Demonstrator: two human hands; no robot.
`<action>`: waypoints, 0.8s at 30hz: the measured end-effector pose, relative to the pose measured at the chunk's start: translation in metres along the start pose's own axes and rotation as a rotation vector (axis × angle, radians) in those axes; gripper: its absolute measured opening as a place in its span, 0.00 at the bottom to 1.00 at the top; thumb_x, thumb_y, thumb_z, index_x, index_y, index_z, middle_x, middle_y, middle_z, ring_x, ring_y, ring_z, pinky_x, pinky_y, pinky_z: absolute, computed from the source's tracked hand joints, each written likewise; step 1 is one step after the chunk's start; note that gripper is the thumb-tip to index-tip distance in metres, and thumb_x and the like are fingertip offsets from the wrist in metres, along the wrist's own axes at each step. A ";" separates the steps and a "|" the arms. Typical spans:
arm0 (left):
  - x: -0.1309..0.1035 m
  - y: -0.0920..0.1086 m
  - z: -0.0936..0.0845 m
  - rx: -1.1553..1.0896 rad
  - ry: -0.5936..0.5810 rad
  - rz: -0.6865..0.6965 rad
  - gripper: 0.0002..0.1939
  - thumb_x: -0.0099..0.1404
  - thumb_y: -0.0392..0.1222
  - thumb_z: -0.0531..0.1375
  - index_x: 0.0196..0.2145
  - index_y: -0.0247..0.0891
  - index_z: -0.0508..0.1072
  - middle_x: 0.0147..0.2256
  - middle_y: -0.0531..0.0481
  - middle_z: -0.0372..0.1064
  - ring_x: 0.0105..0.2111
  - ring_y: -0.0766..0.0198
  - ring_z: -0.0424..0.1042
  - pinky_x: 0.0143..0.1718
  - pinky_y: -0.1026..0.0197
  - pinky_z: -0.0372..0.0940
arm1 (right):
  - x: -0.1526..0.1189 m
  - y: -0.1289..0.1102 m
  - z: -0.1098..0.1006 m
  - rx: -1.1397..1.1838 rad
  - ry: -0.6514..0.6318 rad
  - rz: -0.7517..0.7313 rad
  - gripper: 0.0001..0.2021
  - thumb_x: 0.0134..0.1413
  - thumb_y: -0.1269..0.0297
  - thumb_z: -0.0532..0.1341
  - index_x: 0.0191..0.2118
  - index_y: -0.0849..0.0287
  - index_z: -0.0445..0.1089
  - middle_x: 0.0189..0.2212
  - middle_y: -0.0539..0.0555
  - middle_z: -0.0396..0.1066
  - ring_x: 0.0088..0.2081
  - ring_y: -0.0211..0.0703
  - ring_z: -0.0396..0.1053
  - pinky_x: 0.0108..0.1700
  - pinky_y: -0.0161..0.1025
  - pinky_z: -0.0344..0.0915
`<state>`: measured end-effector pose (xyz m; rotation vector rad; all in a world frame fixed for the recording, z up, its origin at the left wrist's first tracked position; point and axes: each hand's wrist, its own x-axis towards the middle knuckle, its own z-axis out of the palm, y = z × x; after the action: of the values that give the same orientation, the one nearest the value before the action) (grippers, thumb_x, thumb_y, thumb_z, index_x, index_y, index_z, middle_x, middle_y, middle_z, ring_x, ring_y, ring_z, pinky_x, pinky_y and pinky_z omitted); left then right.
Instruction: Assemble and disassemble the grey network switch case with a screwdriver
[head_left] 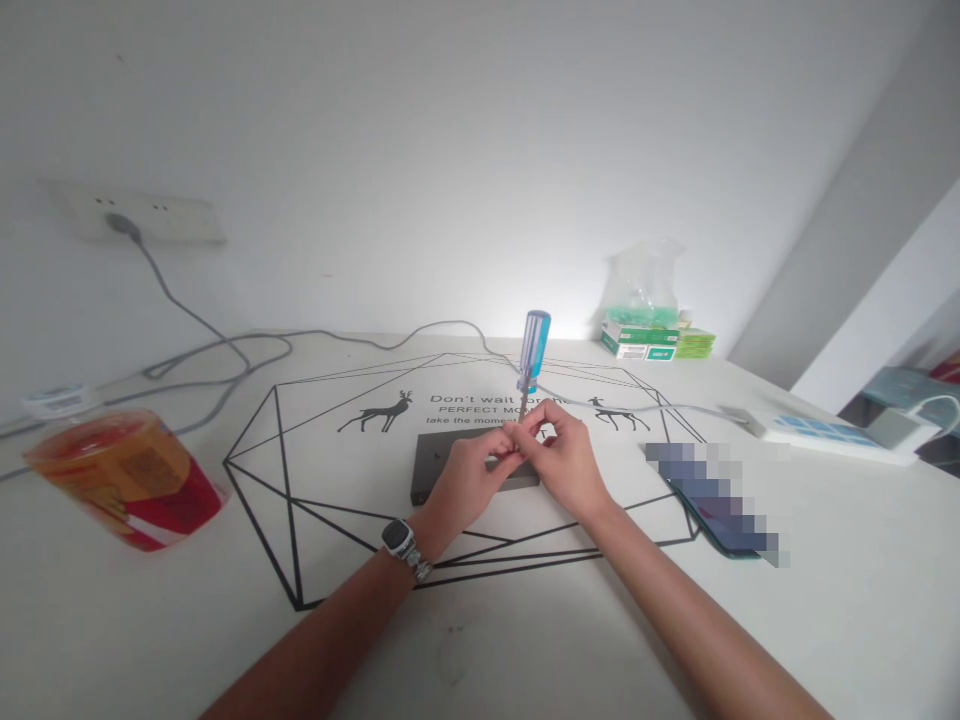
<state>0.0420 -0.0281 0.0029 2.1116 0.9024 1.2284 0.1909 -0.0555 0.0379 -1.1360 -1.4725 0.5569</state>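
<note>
A screwdriver [533, 350] with a blue and clear striped handle stands nearly upright, handle up, above a flat dark grey box [435, 462]. My right hand [561, 452] is closed in a pinch around the lower part of its shaft. Right beside it, my left hand [474, 470] is also pinched closed, its fingertips meeting those of the right near the shaft's lower end. Whatever lies between the left fingertips is too small to see, and the screwdriver's tip is hidden. The box rests on the white table [480, 640], partly covered by both hands.
At left stands a bottle with a red and orange label [139, 480]. A phone [716, 500] lies at right, near a white power strip [832, 437]. Its grey cable [360, 340] runs along the back. Small green-white boxes [641, 340] under a plastic bag [646, 280] sit against the wall.
</note>
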 end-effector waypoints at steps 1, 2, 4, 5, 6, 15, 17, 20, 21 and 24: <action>0.000 0.001 -0.001 -0.006 -0.017 -0.002 0.08 0.67 0.40 0.60 0.33 0.37 0.77 0.33 0.50 0.80 0.34 0.60 0.77 0.36 0.63 0.68 | 0.000 0.000 0.000 -0.003 -0.008 0.001 0.12 0.55 0.56 0.66 0.28 0.55 0.68 0.26 0.49 0.69 0.30 0.42 0.66 0.30 0.38 0.62; 0.000 0.002 -0.003 -0.004 -0.040 -0.001 0.09 0.68 0.40 0.59 0.34 0.37 0.78 0.33 0.50 0.80 0.35 0.59 0.78 0.37 0.63 0.68 | -0.001 0.000 -0.001 -0.002 -0.027 0.001 0.11 0.56 0.56 0.66 0.29 0.56 0.69 0.27 0.50 0.69 0.31 0.42 0.67 0.30 0.37 0.62; 0.000 0.002 -0.005 0.029 -0.085 0.007 0.11 0.69 0.40 0.57 0.36 0.37 0.79 0.33 0.50 0.80 0.37 0.57 0.77 0.37 0.63 0.68 | -0.001 0.000 -0.003 0.010 -0.081 -0.010 0.09 0.58 0.55 0.64 0.34 0.56 0.72 0.31 0.52 0.72 0.33 0.43 0.68 0.28 0.37 0.62; 0.000 0.001 -0.006 0.053 -0.101 0.011 0.12 0.70 0.41 0.56 0.36 0.37 0.79 0.32 0.50 0.79 0.38 0.57 0.77 0.37 0.63 0.68 | -0.001 0.000 -0.004 0.014 -0.108 -0.023 0.09 0.59 0.55 0.63 0.37 0.56 0.73 0.34 0.53 0.73 0.34 0.43 0.68 0.28 0.37 0.63; 0.000 0.000 -0.007 0.077 -0.112 0.015 0.13 0.71 0.41 0.55 0.35 0.37 0.79 0.31 0.51 0.79 0.37 0.57 0.77 0.36 0.63 0.67 | -0.001 0.001 -0.005 0.015 -0.127 -0.041 0.10 0.60 0.55 0.62 0.38 0.55 0.74 0.37 0.54 0.74 0.35 0.44 0.69 0.28 0.37 0.63; -0.003 -0.003 -0.001 0.055 0.021 -0.018 0.06 0.64 0.43 0.63 0.34 0.38 0.75 0.35 0.49 0.79 0.36 0.59 0.77 0.38 0.62 0.67 | -0.001 0.001 -0.002 -0.014 0.006 -0.031 0.09 0.56 0.59 0.65 0.28 0.56 0.73 0.28 0.51 0.73 0.32 0.43 0.68 0.32 0.39 0.63; -0.002 -0.002 0.000 0.008 0.026 -0.039 0.07 0.64 0.43 0.63 0.31 0.38 0.74 0.33 0.50 0.79 0.34 0.60 0.77 0.37 0.62 0.67 | -0.002 0.000 0.001 -0.008 0.037 -0.004 0.10 0.55 0.59 0.66 0.26 0.56 0.72 0.26 0.51 0.72 0.31 0.43 0.67 0.32 0.39 0.63; 0.000 0.000 -0.003 -0.024 -0.008 -0.053 0.07 0.66 0.41 0.61 0.31 0.37 0.75 0.32 0.51 0.80 0.34 0.60 0.76 0.37 0.62 0.66 | -0.002 0.000 0.002 -0.017 0.032 -0.004 0.10 0.55 0.58 0.66 0.27 0.57 0.71 0.28 0.52 0.73 0.32 0.43 0.67 0.30 0.38 0.62; 0.001 0.000 -0.004 -0.024 -0.028 -0.050 0.08 0.66 0.41 0.60 0.31 0.37 0.76 0.33 0.51 0.80 0.34 0.60 0.77 0.38 0.62 0.66 | -0.002 0.000 0.002 -0.019 0.013 -0.017 0.09 0.55 0.57 0.65 0.30 0.57 0.72 0.31 0.53 0.74 0.32 0.43 0.67 0.29 0.37 0.61; 0.001 0.000 -0.009 0.001 -0.107 -0.038 0.11 0.68 0.42 0.58 0.32 0.37 0.77 0.33 0.50 0.80 0.38 0.57 0.77 0.40 0.61 0.66 | 0.000 0.001 -0.002 -0.011 -0.077 -0.077 0.09 0.59 0.58 0.62 0.37 0.56 0.75 0.39 0.55 0.76 0.34 0.43 0.67 0.28 0.37 0.61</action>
<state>0.0348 -0.0265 0.0078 2.1294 0.8912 1.0855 0.1930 -0.0559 0.0376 -1.0712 -1.5808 0.5451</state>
